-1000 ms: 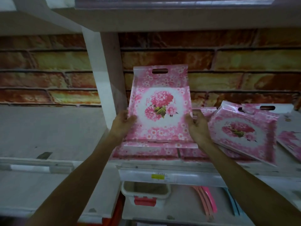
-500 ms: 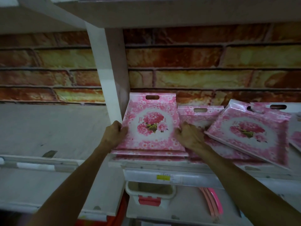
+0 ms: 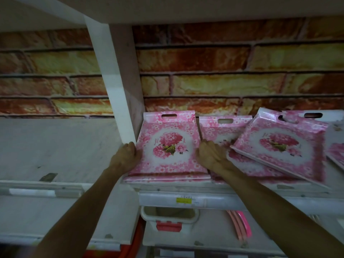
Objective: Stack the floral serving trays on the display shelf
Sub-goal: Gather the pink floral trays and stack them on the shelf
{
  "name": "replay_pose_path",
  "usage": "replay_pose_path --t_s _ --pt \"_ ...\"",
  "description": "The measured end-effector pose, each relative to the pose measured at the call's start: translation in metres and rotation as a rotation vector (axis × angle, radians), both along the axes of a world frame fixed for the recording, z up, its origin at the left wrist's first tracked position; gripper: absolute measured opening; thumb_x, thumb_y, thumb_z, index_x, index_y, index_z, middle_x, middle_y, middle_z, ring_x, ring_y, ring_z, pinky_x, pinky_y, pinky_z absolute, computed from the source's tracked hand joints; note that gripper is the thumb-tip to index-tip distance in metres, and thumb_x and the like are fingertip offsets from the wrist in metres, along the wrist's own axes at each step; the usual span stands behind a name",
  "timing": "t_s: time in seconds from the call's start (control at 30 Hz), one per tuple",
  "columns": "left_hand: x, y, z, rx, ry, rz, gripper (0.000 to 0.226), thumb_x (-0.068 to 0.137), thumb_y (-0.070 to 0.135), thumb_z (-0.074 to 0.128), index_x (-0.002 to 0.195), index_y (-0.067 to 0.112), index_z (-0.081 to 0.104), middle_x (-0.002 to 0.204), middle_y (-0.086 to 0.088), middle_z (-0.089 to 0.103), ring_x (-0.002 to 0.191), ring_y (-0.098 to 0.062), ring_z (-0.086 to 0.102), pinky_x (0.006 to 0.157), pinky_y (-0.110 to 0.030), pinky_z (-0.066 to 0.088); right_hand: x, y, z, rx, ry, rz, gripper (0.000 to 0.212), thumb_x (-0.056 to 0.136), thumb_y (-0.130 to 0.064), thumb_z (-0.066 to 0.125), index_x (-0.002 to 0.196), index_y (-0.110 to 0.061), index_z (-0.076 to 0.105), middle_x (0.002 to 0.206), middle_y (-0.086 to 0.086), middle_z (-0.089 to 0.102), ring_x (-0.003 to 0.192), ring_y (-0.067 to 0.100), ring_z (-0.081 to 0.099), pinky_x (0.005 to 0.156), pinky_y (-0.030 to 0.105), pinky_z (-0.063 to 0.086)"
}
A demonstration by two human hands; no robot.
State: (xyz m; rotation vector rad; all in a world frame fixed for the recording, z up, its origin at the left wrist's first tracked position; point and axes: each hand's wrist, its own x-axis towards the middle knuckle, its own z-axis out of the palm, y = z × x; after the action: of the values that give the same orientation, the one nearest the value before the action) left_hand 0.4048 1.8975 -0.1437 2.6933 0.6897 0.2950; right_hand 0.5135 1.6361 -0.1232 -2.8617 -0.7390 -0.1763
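The top floral tray [image 3: 167, 148] lies flat on a stack on the shelf [image 3: 186, 188], left hand [image 3: 126, 157] and right hand [image 3: 211, 155] each clamping one side edge. The yellow shelf label [image 3: 184, 200] is unreadable.

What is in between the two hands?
In the head view, the top floral tray lies between the left hand and the right hand, which hold its two side edges on the shelf.
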Motion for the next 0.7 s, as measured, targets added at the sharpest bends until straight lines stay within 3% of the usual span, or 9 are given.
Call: replay_pose_path --t_s 0.23,0.4,0.53,0.7 --pt "0.003 0.0 0.003 0.109 0.14 -0.014 0.031 0.099 0.044 0.037 0.096 0.014 0.046 0.091 -0.006 0.054 0.082 -0.023 0.058 0.074 -0.036 0.052 -0.001 0.001 -0.001 -0.047 -0.021 -0.001 0.036 0.099 -0.025 0.043 0.121 -0.001 0.058 0.112 0.013 0.068 0.096 0.03 0.069 0.068 0.032 0.046" --pt "0.008 0.005 0.018 0.26 0.279 0.014 0.04 0.093 0.049 0.041 0.112 0.016 0.055 0.105 -0.006 0.061 0.095 -0.025 0.062 0.083 -0.039 0.05 0.003 -0.012 0.0 0.071 0.054 0.044 0.04 0.1 -0.035 0.043 0.121 -0.002 0.052 0.107 0.014 0.067 0.091 0.035 0.068 0.066 0.034 0.047" --pt "0.015 -0.008 0.033 0.225 0.139 -0.01 0.034 0.096 0.04 0.046 0.12 0.017 0.054 0.119 -0.009 0.058 0.107 -0.028 0.06 0.087 -0.043 0.05 0.008 -0.031 0.006 0.257 0.088 0.094 0.032 0.098 -0.036 0.048 0.11 -0.006 0.049 0.094 0.015 0.069 0.084 0.035 0.068 0.059 0.031 0.043" --pt "0.044 -0.05 0.05 -0.055 -0.145 -0.271 0.017 0.098 0.022 0.051 0.094 0.013 0.065 0.096 -0.003 0.067 0.084 -0.021 0.061 0.075 -0.027 0.044 0.012 -0.071 0.027 0.439 0.006 0.092 0.018 0.095 -0.034 0.052 0.087 -0.019 0.049 0.075 0.004 0.07 0.073 0.027 0.068 0.062 0.035 0.051"
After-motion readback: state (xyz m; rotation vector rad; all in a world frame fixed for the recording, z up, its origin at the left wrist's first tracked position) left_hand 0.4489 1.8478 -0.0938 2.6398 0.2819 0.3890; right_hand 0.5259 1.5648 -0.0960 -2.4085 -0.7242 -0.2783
